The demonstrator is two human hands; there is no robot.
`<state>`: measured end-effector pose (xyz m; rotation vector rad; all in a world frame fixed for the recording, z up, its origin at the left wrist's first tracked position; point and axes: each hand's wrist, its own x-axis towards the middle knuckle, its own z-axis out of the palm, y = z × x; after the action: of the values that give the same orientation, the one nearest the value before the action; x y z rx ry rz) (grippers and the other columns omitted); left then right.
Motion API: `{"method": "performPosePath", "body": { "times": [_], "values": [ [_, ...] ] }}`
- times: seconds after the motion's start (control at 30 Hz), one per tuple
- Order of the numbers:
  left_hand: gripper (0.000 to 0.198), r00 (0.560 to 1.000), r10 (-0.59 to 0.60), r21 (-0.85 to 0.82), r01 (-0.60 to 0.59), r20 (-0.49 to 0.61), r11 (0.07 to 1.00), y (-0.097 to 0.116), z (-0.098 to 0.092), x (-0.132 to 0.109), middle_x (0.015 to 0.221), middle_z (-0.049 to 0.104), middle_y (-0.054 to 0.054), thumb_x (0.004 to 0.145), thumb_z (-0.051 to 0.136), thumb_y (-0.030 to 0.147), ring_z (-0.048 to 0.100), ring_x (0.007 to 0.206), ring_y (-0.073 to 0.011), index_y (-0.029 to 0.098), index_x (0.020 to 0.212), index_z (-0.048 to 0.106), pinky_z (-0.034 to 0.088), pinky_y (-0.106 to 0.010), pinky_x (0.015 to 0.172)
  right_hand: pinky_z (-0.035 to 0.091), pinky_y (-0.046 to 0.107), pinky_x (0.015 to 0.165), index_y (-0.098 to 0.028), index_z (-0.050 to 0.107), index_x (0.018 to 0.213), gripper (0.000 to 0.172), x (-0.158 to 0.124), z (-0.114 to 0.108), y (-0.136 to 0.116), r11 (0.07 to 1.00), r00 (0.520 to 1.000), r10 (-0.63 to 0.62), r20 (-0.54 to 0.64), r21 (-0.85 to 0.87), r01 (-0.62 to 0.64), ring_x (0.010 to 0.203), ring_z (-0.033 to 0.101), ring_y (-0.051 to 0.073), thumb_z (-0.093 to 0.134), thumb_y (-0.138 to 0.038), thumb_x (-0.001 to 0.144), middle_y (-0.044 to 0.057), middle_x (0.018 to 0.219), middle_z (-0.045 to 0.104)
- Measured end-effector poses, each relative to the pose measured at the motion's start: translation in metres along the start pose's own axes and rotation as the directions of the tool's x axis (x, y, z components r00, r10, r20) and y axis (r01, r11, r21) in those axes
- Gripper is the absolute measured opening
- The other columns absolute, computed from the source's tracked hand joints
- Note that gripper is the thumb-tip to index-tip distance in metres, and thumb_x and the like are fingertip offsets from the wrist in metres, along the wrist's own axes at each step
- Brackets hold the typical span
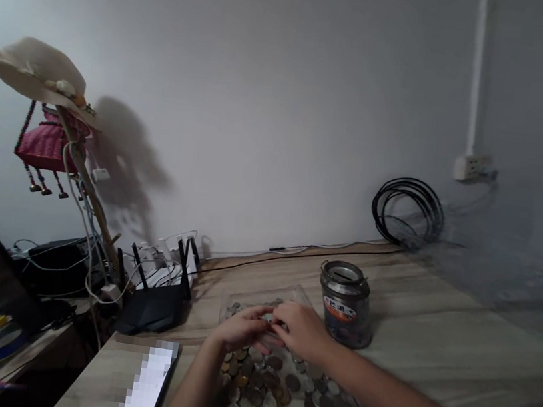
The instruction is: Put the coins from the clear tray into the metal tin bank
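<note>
My left hand (244, 328) and my right hand (301, 329) meet fingertip to fingertip over a heap of coins (284, 401) spread on the wooden table (457, 351). The fingers of both hands are curled and pinched together on something small between them, which looks like a coin. A clear flat tray (258, 299) lies under the far end of the heap. Just right of my right hand stands a glass jar with a metal lid (345, 303).
A black router with antennas (156, 302) sits at the table's left end beside a power strip and cables. A phone (147, 385) lies near the front edge. A cable coil (407, 212) leans on the wall; a hat and pink bag (45, 141) hang at left.
</note>
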<state>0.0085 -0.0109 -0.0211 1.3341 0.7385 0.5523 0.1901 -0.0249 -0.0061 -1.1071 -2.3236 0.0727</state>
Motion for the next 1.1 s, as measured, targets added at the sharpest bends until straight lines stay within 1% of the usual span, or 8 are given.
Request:
{"method": "performPosePath", "body": {
  "times": [0.1,0.23,0.33,0.47,0.6,0.83,1.0,1.1],
  "values": [
    [0.054,1.000,-0.030,0.003,0.030,-0.010,1.000,0.001,0.000,0.000,0.110,0.061,-0.012,0.073,0.061,0.037,0.062,0.090,-0.0214,0.020,0.122,0.045,0.046,-0.027,0.066,0.035,0.025,0.067,-0.021,0.066,0.076,0.020,0.002,-0.025,0.011,0.998,0.979,0.034,-0.201,-0.046,-0.045,0.077,0.056,0.016,0.046,-0.026,0.080,0.004,0.078,0.065],
    [0.049,0.983,-0.023,0.085,0.039,-0.182,0.996,-0.001,-0.003,0.002,0.102,0.063,-0.012,0.071,0.059,0.040,0.063,0.082,-0.0183,0.016,0.113,0.053,0.045,-0.025,0.062,0.035,0.025,0.061,-0.022,0.067,0.079,0.022,0.002,-0.076,0.050,0.949,0.849,0.233,-0.474,-0.081,-0.305,0.074,0.057,0.016,0.047,-0.032,0.079,0.004,0.082,0.067],
    [0.048,0.960,-0.012,0.141,0.053,-0.281,0.989,-0.001,-0.005,0.004,0.099,0.063,-0.010,0.068,0.059,0.039,0.062,0.079,-0.0167,0.016,0.109,0.055,0.044,-0.024,0.060,0.029,0.025,0.051,-0.023,0.068,0.072,0.019,0.000,-0.101,0.075,0.849,0.804,0.422,-0.419,-0.129,-0.513,0.064,0.056,0.017,0.052,-0.034,0.071,0.004,0.073,0.067],
    [0.047,0.940,0.003,0.194,0.067,-0.341,0.979,-0.001,-0.007,0.006,0.100,0.063,-0.011,0.068,0.056,0.039,0.062,0.077,-0.0151,0.015,0.109,0.053,0.044,-0.024,0.060,0.028,0.026,0.049,-0.023,0.068,0.070,0.019,-0.001,-0.108,0.082,0.800,0.801,0.477,-0.362,-0.199,-0.566,0.061,0.056,0.017,0.051,-0.031,0.070,0.006,0.072,0.067],
    [0.037,0.886,0.101,0.392,0.096,-0.452,0.915,-0.006,-0.010,0.012,0.093,0.064,-0.009,0.075,0.046,0.029,0.062,0.070,-0.0130,0.013,0.107,0.054,0.043,-0.022,0.057,0.028,0.026,0.048,-0.023,0.068,0.070,0.018,-0.002,-0.105,0.080,0.795,0.802,0.470,-0.368,-0.219,-0.566,0.060,0.056,0.018,0.053,-0.032,0.070,0.007,0.072,0.067],
    [0.031,0.779,0.368,0.772,0.223,-0.508,0.595,-0.002,-0.016,0.008,0.091,0.067,-0.008,0.076,0.041,0.018,0.060,0.082,-0.0152,0.013,0.097,0.063,0.044,-0.025,0.074,0.028,0.028,0.049,-0.022,0.069,0.073,0.021,-0.002,-0.103,0.084,0.795,0.815,0.477,-0.330,-0.233,-0.559,0.060,0.055,0.019,0.053,-0.035,0.071,0.008,0.073,0.066],
    [0.028,0.820,0.306,0.842,0.340,-0.484,0.419,-0.003,-0.015,0.002,0.096,0.066,-0.011,0.075,0.046,0.021,0.058,0.088,-0.0180,0.012,0.092,0.066,0.042,-0.025,0.078,0.034,0.027,0.060,-0.021,0.066,0.086,0.025,-0.002,-0.094,0.064,0.908,0.831,0.258,-0.493,-0.172,-0.383,0.080,0.057,0.018,0.044,-0.032,0.080,0.006,0.088,0.066],
    [0.029,0.868,0.294,0.888,0.290,-0.401,0.355,-0.005,-0.010,0.001,0.095,0.065,-0.010,0.074,0.050,0.031,0.057,0.089,-0.0188,0.013,0.090,0.068,0.041,-0.025,0.079,0.035,0.025,0.062,-0.021,0.066,0.082,0.024,0.002,-0.075,0.048,0.973,0.946,0.158,-0.282,-0.117,-0.198,0.074,0.056,0.015,0.045,-0.031,0.079,0.004,0.082,0.066]
  ]
}}
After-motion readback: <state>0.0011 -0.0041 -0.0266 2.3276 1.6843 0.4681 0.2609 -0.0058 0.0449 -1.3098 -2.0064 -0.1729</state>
